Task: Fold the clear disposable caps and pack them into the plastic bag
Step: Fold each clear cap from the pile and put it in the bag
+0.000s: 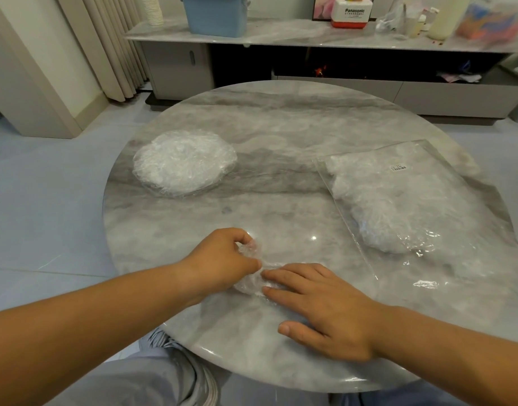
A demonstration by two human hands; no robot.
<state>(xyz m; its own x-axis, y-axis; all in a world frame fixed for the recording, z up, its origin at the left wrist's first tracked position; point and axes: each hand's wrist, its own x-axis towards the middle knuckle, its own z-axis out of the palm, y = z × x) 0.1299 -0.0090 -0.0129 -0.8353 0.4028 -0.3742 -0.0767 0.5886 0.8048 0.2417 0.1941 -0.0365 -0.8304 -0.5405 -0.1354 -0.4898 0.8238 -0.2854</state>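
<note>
Cap (251,284) is being folded: left hand (219,259) fingers are pinching its edge; straight right hand (319,306) fingers are pressing it flat, ideally expelling air.

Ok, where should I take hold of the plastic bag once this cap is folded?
Pinch the plastic bag at its flat near end, coming from the near side with the right hand. The packed caps bulge farther in, leaving that end thin film. Likely the mouth, though I can't confirm.
</note>
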